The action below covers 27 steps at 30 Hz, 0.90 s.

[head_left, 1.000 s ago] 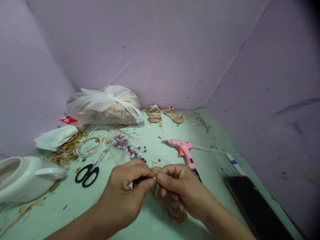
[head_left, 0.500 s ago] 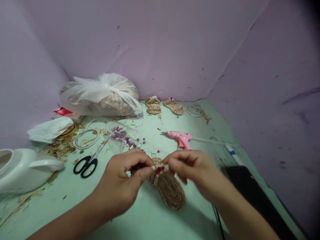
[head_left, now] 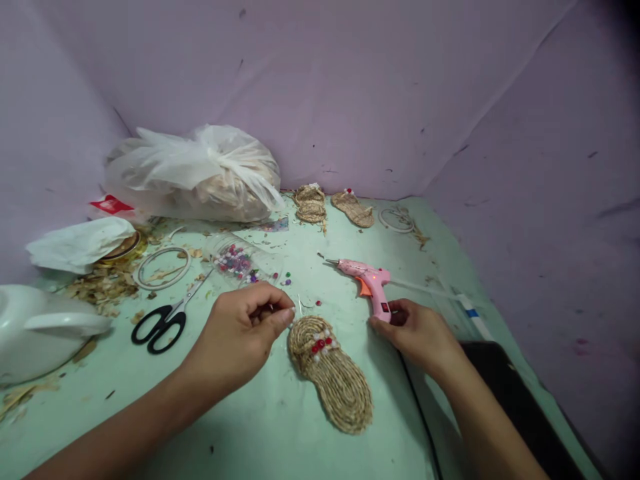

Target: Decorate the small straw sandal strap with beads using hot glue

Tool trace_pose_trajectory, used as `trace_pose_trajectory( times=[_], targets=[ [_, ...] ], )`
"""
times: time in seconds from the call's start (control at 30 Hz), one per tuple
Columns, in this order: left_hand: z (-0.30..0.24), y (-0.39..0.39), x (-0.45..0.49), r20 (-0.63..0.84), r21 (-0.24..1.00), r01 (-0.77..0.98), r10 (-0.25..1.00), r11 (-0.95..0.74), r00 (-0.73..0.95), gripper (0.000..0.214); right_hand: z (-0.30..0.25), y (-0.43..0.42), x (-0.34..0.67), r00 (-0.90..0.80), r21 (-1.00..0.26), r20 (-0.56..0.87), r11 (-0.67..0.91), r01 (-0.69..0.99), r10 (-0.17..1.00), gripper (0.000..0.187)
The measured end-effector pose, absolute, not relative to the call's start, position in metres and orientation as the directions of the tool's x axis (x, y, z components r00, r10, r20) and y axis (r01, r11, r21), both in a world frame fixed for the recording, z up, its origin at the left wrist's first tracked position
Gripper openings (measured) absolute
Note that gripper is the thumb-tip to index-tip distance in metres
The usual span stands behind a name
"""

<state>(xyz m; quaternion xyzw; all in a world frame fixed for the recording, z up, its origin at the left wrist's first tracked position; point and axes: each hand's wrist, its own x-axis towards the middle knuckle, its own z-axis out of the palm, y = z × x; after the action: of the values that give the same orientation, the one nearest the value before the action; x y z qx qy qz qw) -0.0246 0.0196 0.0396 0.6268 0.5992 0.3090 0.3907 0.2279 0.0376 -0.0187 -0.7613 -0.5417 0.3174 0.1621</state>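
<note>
A woven straw sandal (head_left: 335,380) with a strap of red and white beads lies flat on the green table (head_left: 280,440) in front of me. My left hand (head_left: 240,333) rests just left of its toe end. The thumb and forefinger are pinched together against the sandal's rim, and what they pinch is hidden. My right hand (head_left: 415,330) is to the right of the sandal, its fingers curled round the handle end of a pink glue gun (head_left: 367,280). The gun lies on the table with its nozzle pointing left.
Black scissors (head_left: 160,323), a clear bag of coloured beads (head_left: 237,261) and a ring (head_left: 163,267) lie to the left. A white pot (head_left: 40,333) stands at the left edge. A stuffed plastic bag (head_left: 200,177) and two more small sandals (head_left: 310,203) sit at the back. A black slab (head_left: 505,387) lies right.
Both hands held the sandal up before. It now lies on the table. My right hand has let go of it and moved right to the glue gun's handle.
</note>
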Motion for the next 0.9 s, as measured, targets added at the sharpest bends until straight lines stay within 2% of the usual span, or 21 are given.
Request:
trace_pose_trajectory(
  times=[0.17, 0.23, 0.27, 0.33, 0.4, 0.6, 0.73, 0.8, 0.9],
  targets=[
    [0.037, 0.022, -0.026, -0.044, 0.868, 0.496, 0.993, -0.016, 0.110, 0.012, -0.018, 0.037, 0.228, 0.111, -0.772, -0.427, -0.425, 0.472, 0.897, 0.025],
    [0.037, 0.023, -0.026, -0.054, 0.865, 0.502, 0.992, -0.011, 0.115, 0.012, -0.014, 0.040, 0.230, 0.026, -0.831, -0.512, -0.503, 0.238, 0.858, 0.026],
    [0.037, 0.023, -0.026, -0.060, 0.863, 0.505, 0.992, -0.005, 0.112, 0.011, -0.012, 0.043, 0.231, -0.026, -0.823, -0.567, -0.564, 0.067, 0.823, 0.024],
    [0.037, 0.024, -0.026, -0.067, 0.861, 0.509, 0.992, 0.001, 0.111, 0.011, -0.010, 0.052, 0.231, -0.125, -0.713, -0.650, -0.659, -0.239, 0.749, 0.016],
    [0.037, 0.023, -0.026, -0.069, 0.861, 0.509, 0.991, 0.003, 0.112, 0.011, -0.012, 0.061, 0.229, -0.156, -0.635, -0.683, -0.686, -0.355, 0.713, 0.014],
    [0.035, 0.024, -0.027, -0.104, 0.862, 0.506, 0.989, 0.036, 0.106, 0.011, -0.015, 0.057, 0.219, -0.071, -0.715, -0.617, -0.596, -0.365, 0.783, 0.012],
    [0.033, 0.028, -0.030, -0.145, 0.856, 0.512, 0.984, 0.070, 0.108, 0.011, -0.008, 0.020, 0.223, -0.021, -0.897, -0.348, -0.340, -0.281, 0.937, 0.019],
    [0.031, 0.030, -0.032, -0.157, 0.853, 0.517, 0.980, 0.073, 0.120, 0.011, -0.007, -0.002, 0.230, -0.015, -0.948, -0.232, -0.230, -0.220, 0.973, 0.022],
    [0.029, 0.032, -0.034, -0.173, 0.856, 0.511, 0.975, 0.080, 0.137, 0.010, -0.012, -0.033, 0.245, 0.004, -0.991, -0.132, -0.132, 0.005, 0.991, 0.027]
  ],
)
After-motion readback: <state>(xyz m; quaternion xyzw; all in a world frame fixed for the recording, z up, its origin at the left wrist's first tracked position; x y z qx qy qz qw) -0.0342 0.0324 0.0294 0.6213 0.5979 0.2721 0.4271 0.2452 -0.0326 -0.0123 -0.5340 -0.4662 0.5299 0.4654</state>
